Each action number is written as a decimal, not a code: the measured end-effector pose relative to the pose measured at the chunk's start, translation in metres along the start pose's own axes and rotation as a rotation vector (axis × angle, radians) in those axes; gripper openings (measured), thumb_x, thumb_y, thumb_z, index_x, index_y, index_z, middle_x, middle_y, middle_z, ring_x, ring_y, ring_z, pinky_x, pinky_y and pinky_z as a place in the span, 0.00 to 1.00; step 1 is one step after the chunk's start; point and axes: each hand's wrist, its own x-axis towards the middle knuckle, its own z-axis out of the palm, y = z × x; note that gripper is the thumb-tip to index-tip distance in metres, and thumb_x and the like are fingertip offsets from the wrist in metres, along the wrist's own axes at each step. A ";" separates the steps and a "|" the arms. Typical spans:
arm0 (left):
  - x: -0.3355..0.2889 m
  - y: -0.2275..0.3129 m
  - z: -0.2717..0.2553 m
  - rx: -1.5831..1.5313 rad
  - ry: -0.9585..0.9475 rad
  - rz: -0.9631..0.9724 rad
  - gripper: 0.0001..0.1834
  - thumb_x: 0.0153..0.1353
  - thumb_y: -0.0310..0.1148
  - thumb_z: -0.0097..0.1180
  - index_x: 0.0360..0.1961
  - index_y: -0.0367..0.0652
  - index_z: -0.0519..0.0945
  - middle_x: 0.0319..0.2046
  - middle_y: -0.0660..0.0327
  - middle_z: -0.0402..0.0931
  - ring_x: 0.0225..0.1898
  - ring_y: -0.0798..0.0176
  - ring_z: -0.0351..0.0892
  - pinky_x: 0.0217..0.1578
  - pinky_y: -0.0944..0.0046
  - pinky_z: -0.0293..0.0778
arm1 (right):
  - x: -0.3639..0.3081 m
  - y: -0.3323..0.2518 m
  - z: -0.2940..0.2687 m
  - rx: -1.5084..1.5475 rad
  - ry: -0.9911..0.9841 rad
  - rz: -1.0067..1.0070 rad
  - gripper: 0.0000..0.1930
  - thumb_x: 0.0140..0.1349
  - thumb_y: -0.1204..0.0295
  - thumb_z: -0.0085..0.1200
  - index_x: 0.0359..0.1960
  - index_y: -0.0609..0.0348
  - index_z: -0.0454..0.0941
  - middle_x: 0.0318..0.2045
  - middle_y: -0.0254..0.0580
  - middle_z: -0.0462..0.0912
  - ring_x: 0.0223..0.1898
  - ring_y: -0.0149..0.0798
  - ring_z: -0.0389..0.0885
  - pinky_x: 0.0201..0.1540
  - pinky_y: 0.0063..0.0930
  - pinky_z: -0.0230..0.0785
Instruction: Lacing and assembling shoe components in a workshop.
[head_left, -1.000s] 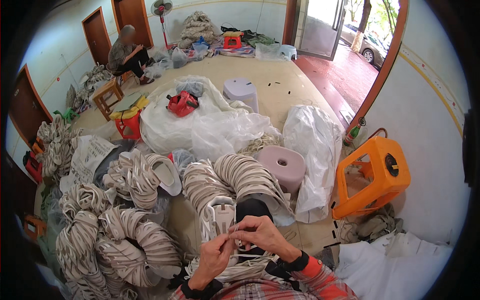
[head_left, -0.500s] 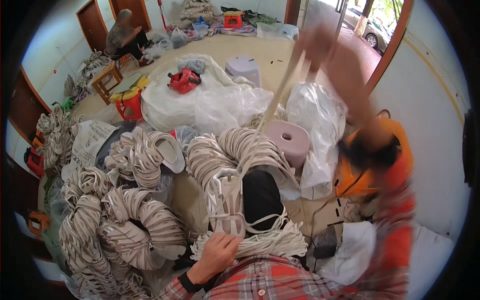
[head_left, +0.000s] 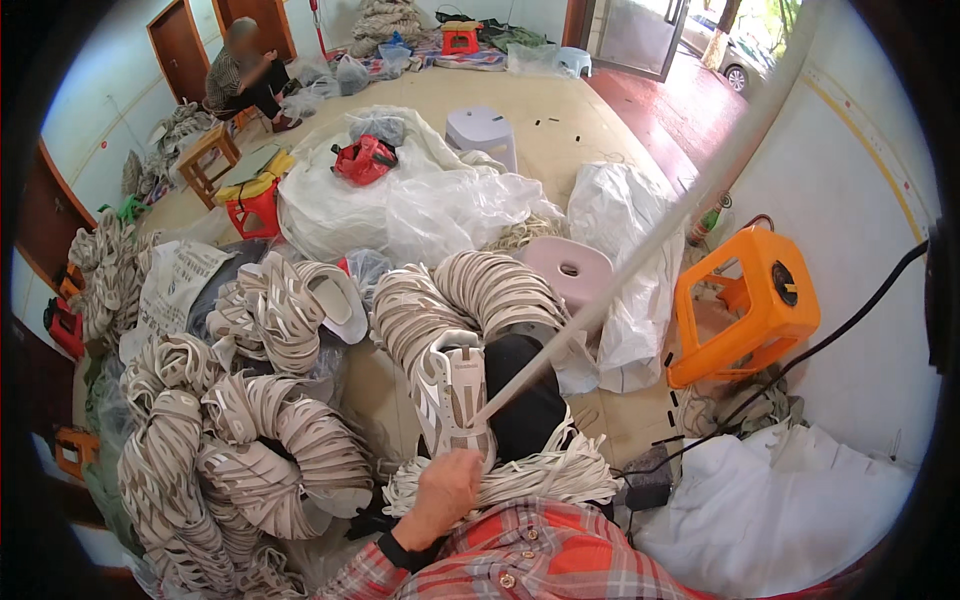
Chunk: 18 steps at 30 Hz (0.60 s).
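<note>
Heaps of stacked cream shoe uppers (head_left: 270, 470) all over the floor at left, white plastic sacks (head_left: 420, 200) and an orange stool (head_left: 745, 300) beyond. Beige shoe upper (head_left: 452, 390) on the lap, left hand (head_left: 447, 490) clamped on its lower end beside a lace bundle (head_left: 520, 475). One white lace (head_left: 640, 250) drawn taut from the upper to top right; right hand out of view.

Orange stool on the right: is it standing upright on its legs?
No, the orange stool lies tipped on its side against the wall, its round-holed seat facing right and its legs pointing left toward the white plastic bag.
</note>
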 end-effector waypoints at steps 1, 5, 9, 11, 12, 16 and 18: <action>0.001 -0.005 0.005 -0.052 0.019 -0.168 0.09 0.54 0.27 0.50 0.38 0.41 0.70 0.24 0.52 0.73 0.27 0.49 0.75 0.27 0.52 0.71 | -0.003 -0.004 -0.006 -0.014 0.010 0.001 0.09 0.61 0.74 0.41 0.39 0.60 0.73 0.34 0.38 0.77 0.36 0.30 0.75 0.37 0.25 0.69; 0.031 -0.016 0.003 -0.135 0.061 -0.218 0.09 0.59 0.29 0.46 0.41 0.42 0.65 0.15 0.50 0.71 0.20 0.43 0.74 0.20 0.48 0.68 | -0.018 -0.017 -0.035 -0.083 0.065 0.015 0.10 0.62 0.73 0.40 0.41 0.60 0.72 0.36 0.39 0.76 0.37 0.30 0.75 0.39 0.26 0.68; 0.037 -0.036 0.020 0.053 -0.055 -0.085 0.10 0.63 0.33 0.42 0.43 0.42 0.64 0.12 0.50 0.70 0.18 0.45 0.75 0.18 0.50 0.68 | -0.031 -0.030 -0.061 -0.138 0.124 0.024 0.10 0.62 0.73 0.39 0.42 0.61 0.71 0.37 0.40 0.76 0.39 0.30 0.74 0.40 0.27 0.68; 0.033 -0.043 0.023 0.139 -0.120 -0.061 0.09 0.64 0.35 0.40 0.42 0.42 0.65 0.12 0.51 0.70 0.18 0.45 0.75 0.17 0.51 0.68 | -0.040 -0.034 -0.073 -0.162 0.153 0.039 0.11 0.63 0.73 0.39 0.43 0.61 0.71 0.38 0.40 0.76 0.40 0.31 0.74 0.41 0.27 0.68; 0.032 -0.043 0.022 -0.085 -0.048 -0.119 0.09 0.65 0.36 0.40 0.40 0.42 0.67 0.12 0.52 0.70 0.18 0.46 0.75 0.17 0.51 0.67 | -0.046 -0.036 -0.081 -0.178 0.170 0.048 0.11 0.63 0.73 0.39 0.43 0.61 0.71 0.39 0.40 0.75 0.40 0.31 0.74 0.41 0.27 0.68; 0.031 -0.025 0.019 -0.394 0.197 -0.266 0.11 0.65 0.38 0.42 0.36 0.42 0.71 0.11 0.56 0.69 0.15 0.46 0.73 0.16 0.54 0.67 | -0.069 -0.041 -0.109 -0.232 0.237 0.090 0.12 0.63 0.72 0.38 0.45 0.61 0.70 0.40 0.41 0.75 0.42 0.31 0.74 0.43 0.28 0.68; 0.032 -0.021 0.021 -0.344 0.273 -0.221 0.10 0.65 0.37 0.43 0.36 0.43 0.72 0.12 0.56 0.69 0.16 0.47 0.73 0.18 0.55 0.68 | -0.079 -0.043 -0.122 -0.254 0.268 0.107 0.12 0.64 0.72 0.38 0.46 0.61 0.70 0.41 0.42 0.75 0.43 0.31 0.73 0.44 0.28 0.68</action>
